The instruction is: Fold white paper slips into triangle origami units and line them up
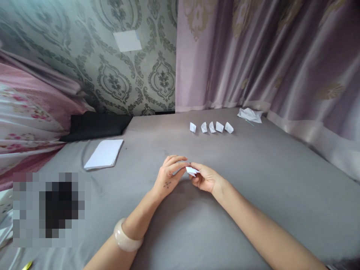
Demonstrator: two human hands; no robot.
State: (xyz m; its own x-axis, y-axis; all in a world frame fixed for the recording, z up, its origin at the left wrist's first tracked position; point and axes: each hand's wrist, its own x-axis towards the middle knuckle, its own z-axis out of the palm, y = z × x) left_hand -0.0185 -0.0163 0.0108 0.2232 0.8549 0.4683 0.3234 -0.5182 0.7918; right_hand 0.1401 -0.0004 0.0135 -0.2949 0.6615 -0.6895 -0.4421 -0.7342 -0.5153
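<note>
Both hands meet over the middle of a grey sheet [253, 187]. Between them is a small folded white paper piece [192, 171]. My left hand [169, 174], with a pale bangle on its wrist, pinches the piece from the left, fingers curled. My right hand [206, 177] grips it from the right with closed fingers. Beyond the hands, several small folded white paper shapes [211, 127] stand in a row.
A stack of white paper sheets [104, 153] lies to the left. A black cushion [95, 125] sits against the patterned wall. Crumpled white paper [250, 114] lies at the back right by the curtain [267, 56]. A blurred patch covers the lower left.
</note>
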